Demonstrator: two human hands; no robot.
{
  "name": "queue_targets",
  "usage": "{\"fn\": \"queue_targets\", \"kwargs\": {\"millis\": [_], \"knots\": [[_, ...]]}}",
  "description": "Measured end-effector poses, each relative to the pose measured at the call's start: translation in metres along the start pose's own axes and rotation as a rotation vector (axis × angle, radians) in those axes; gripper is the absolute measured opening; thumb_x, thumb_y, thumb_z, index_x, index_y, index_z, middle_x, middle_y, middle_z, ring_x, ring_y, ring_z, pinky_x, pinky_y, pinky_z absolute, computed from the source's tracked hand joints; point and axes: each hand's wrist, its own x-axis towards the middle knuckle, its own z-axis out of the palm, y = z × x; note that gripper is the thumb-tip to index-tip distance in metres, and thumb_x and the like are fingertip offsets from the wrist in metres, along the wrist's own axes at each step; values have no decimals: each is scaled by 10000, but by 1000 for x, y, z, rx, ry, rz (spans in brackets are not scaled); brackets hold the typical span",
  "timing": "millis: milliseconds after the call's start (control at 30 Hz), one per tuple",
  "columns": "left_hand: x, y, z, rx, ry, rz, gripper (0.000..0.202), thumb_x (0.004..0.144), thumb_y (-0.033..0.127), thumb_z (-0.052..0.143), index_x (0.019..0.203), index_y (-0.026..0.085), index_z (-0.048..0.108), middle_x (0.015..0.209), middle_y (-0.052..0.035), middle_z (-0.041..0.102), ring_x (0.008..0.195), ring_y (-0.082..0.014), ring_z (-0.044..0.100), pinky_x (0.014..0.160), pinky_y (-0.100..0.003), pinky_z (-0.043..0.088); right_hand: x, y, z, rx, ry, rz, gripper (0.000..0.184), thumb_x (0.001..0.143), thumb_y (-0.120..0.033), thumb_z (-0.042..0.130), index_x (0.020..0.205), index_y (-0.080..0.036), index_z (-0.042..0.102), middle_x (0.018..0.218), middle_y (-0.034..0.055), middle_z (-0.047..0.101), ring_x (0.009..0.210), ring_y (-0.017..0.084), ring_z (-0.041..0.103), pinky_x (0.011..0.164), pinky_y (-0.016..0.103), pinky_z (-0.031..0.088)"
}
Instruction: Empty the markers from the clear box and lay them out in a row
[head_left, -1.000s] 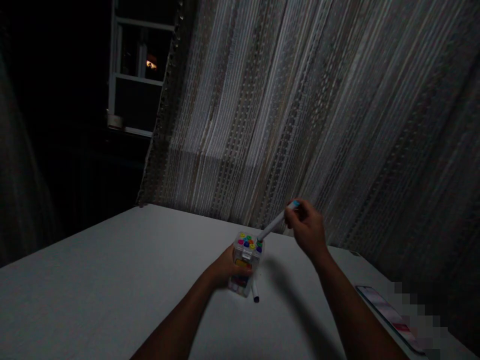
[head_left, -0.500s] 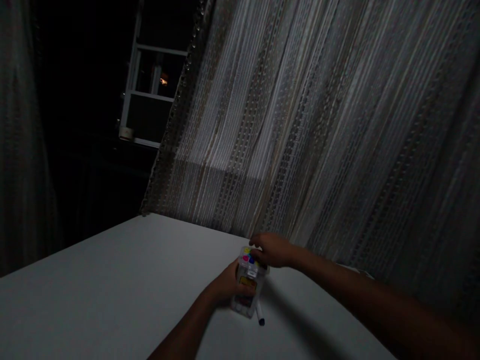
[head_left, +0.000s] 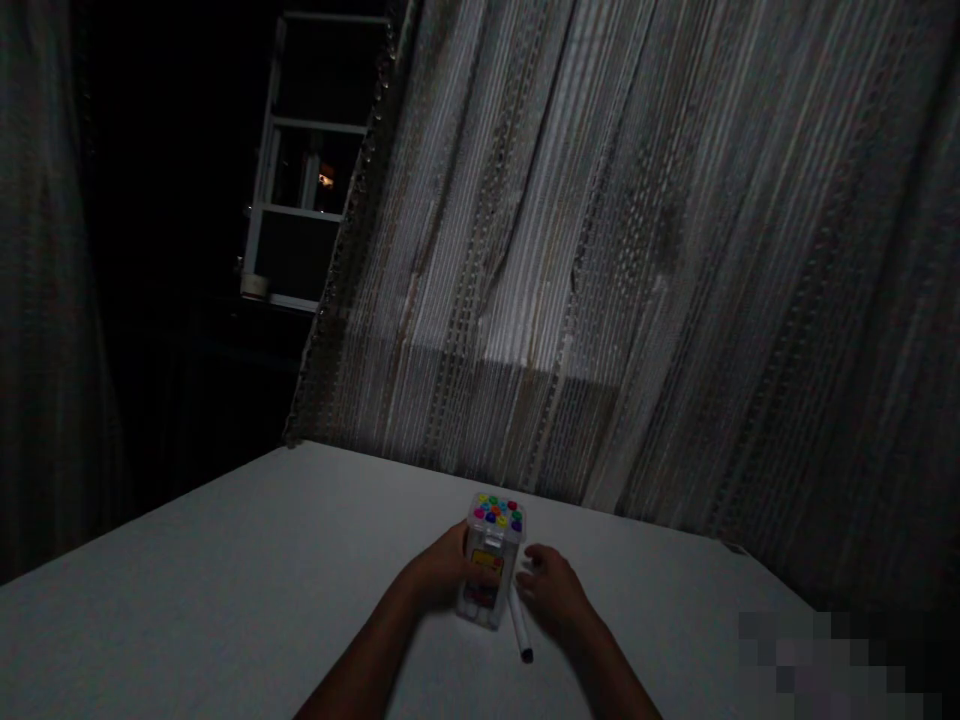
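standing by the table, i saw the left hand [head_left: 448, 568] wrapped around a small clear plastic marker box [head_left: 491, 560], its fingers curled on the near side of the box and clenched on it. the box was a squarish, upright block with see-through walls, and its top showed a tight cluster of round marker caps [head_left: 498, 512] in pink, green, yellow, blue and orange. it stood on the pale, matte table [head_left: 225, 580], whose surface looked smooth and flat.

just right of that grip, the right hand [head_left: 553, 592] lay low on the tabletop, fingers loosely spread toward the box. a slim white loose marker [head_left: 519, 628], a straight round barrel with a dark cap at its near end, lay on the table between the box and the right hand, beside the fingers. in the dim light i could not tell whether the fingers pinched it or only rested next to it.

behind the box hung a heavy curtain [head_left: 615, 250] of loosely woven, ribbed fabric in grey and brown stripes, falling in soft folds. beyond the left hand's side, a white window frame [head_left: 274, 160] stood against the dark.
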Motion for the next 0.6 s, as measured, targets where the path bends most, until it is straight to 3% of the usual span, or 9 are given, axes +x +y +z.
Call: {"fn": "queue_targets", "kwargs": {"millis": [67, 133, 200, 300, 433, 500, 533, 600], "knots": [[2, -4, -2, 3, -3, -3, 728, 349, 214, 894, 985, 121, 552, 927, -101, 679, 751, -174, 650, 665, -269, 543, -6, 4, 15, -95, -45, -21, 460, 715, -258, 546, 1150, -110, 559, 1132, 128, 603, 1039, 222, 566, 874, 296, 425], [3, -9, -2, 5, 12, 11, 719, 375, 223, 889, 999, 136, 542, 978, -102, 671, 797, -174, 649, 701, -272, 544, -12, 1, 22, -221, -71, -70, 459, 718, -195, 506, 1166, -107, 555, 1137, 142, 600, 1064, 245, 553, 893, 323, 411], [4, -14, -2, 14, 23, 25, 708, 401, 222, 880, 1015, 146, 537, 1005, -100, 665, 827, -170, 646, 723, -266, 541, -17, -2, 22, -330, -93, -103, 496, 696, -112, 461, 1185, -86, 542, 1123, 165, 602, 1059, 266, 554, 890, 345, 408], [6, -19, -2, 27, 19, 40, 738, 412, 220, 876, 1061, 161, 528, 1025, -98, 658, 852, -169, 641, 725, -263, 539, -15, -2, 13, -355, -88, -70, 546, 718, -113, 425, 1258, -54, 476, 1073, 193, 613, 1008, 283, 575, 842, 362, 423], [7, -20, -2, 35, 22, 53, 753, 412, 245, 875, 1070, 164, 518, 1015, -91, 658, 824, -162, 640, 679, -247, 536, -2, -9, -31, -26, 141, -12, 596, 770, -213, 417, 1351, -94, 351, 942, 116, 636, 812, 201, 608, 762, 315, 449], [5, -18, -1, 42, 30, 58, 747, 396, 245, 881, 1045, 151, 523, 995, -92, 661, 807, -157, 640, 662, -230, 529, 1, -27, -64, 261, 277, -94, 697, 752, -275, 454, 1398, -131, 235, 882, 57, 627, 628, 149, 571, 652, 291, 468], [4, -17, -1, 44, 33, 59, 748, 390, 245, 883, 1038, 150, 522, 994, -93, 660, 809, -159, 639, 660, -228, 528, 1, -41, -80, 408, 277, -176, 773, 746, -303, 469, 1423, -148, 129, 873, 43, 623, 557, 134, 547, 569, 279, 466], [2, -15, -1, 44, 38, 59, 747, 390, 249, 883, 1033, 151, 515, 1000, -94, 656, 820, -165, 639, 667, -238, 532, -1, -71, -106, 595, 303, -323, 854, 710, -330, 532, 1420, -192, 79, 858, 19, 618, 537, 119, 549, 508, 251, 461]]}}
